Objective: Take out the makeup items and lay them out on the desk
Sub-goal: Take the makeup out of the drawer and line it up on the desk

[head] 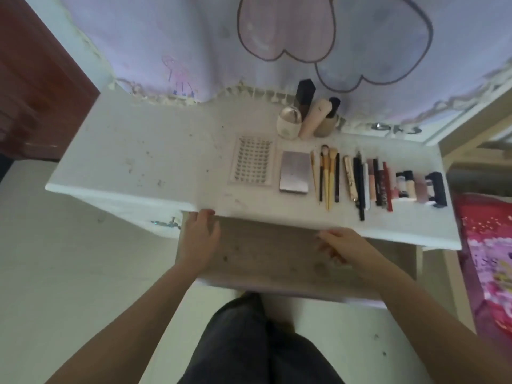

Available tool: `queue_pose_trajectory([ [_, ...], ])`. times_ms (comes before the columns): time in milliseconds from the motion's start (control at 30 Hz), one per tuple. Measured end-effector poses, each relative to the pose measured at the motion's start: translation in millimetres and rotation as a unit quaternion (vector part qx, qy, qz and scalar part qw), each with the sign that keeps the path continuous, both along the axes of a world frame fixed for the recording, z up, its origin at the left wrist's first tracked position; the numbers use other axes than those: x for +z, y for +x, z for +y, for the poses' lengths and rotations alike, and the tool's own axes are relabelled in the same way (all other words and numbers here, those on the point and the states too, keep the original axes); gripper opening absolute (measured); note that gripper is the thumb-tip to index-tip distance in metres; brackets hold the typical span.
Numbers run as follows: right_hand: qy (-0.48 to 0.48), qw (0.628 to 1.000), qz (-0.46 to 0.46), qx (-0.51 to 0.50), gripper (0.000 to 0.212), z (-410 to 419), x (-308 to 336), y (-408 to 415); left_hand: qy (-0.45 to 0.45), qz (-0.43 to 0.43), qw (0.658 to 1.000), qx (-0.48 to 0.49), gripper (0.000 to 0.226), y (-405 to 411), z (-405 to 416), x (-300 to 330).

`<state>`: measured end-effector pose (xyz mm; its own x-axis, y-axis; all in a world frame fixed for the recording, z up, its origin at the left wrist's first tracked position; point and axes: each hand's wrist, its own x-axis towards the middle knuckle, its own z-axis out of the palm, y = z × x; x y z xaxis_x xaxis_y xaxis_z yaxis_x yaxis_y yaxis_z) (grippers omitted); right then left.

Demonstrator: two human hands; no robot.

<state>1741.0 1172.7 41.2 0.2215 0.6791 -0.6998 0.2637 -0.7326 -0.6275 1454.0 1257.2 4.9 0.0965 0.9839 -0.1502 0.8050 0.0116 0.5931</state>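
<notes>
A white desk [144,151] carries makeup laid in a row: a lash tray [253,161], a silver compact [295,171], several brushes [327,176], several pencils and tubes [368,181], small bottles [407,184] and a black case [437,189]. Bottles [307,112] stand at the back. Below the desk's front edge an open drawer [271,259] shows a bare wooden bottom. My left hand [199,239] lies with straight fingers along the drawer's left side. My right hand [343,243] reaches into the drawer's right part with its fingers curled downward; whether it holds anything is hidden.
A lilac curtain [277,51] with heart shapes hangs behind the desk. A dark red door [36,87] stands at the left. Pink and red bedding [487,259] lies at the right. My dark trousers [257,342] show below the drawer, over a pale floor [69,259].
</notes>
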Motion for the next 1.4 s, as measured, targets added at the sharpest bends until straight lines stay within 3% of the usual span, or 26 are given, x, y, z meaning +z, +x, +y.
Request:
queue_pose_trajectory([
  [133, -0.162, 0.954, 0.177, -0.178, 0.028, -91, -27, 10, -0.082, 0.052, 0.99, 0.107, 0.039, -20, -73, -21],
  [200, -0.2, 0.932, 0.206, -0.221, 0.031, -122, -41, 7, -0.136, 0.011, 0.974, 0.183, 0.047, -15, -98, -21],
  [267, -0.171, 0.904, 0.225, -0.32, 0.03, -142, -55, 2, -0.172, -0.058, 0.938, 0.297, 0.046, -5, -108, -21],
  [300, -0.135, 0.88, 0.239, -0.387, 0.03, -147, -60, 0, -0.186, -0.129, 0.899, 0.375, 0.043, 0, -110, -20],
  [367, -0.05, 0.825, 0.273, -0.492, 0.031, -148, -65, -1, -0.229, -0.304, 0.78, 0.497, 0.038, 9, -104, -17],
  [467, -0.01, 0.764, 0.332, -0.553, 0.021, -137, -61, 4, -0.365, -0.415, 0.696, 0.459, 0.04, 25, -95, 0],
  [500, -0.01, 0.739, 0.351, -0.574, 0.025, -135, -59, 7, -0.394, -0.449, 0.645, 0.476, 0.042, 28, -94, 7],
  [567, -0.012, 0.708, 0.37, -0.601, 0.04, -130, -58, 13, -0.408, -0.493, 0.593, 0.489, 0.051, 34, -89, 11],
  [933, -0.009, 0.74, 0.342, -0.58, 0.046, -120, -34, 31, -0.412, -0.492, 0.591, 0.489, 0.073, 42, -56, 35],
  [1100, 0.037, 0.72, 0.403, -0.564, 0.048, -102, -25, 32, -0.39, -0.505, 0.615, 0.463, 0.071, 48, -38, 42],
  [1233, 0.042, 0.724, 0.393, -0.565, 0.051, -73, -19, 44, -0.369, -0.551, 0.603, 0.444, 0.065, 58, -19, 43],
  [1333, 0.038, 0.721, 0.4, -0.564, 0.032, -53, -15, 51, -0.372, -0.568, 0.584, 0.445, 0.066, 64, 0, 42],
  [1400, 0.045, 0.697, 0.426, -0.575, 0.02, -40, -21, 55, -0.372, -0.58, 0.573, 0.443, 0.068, 68, 11, 42],
])
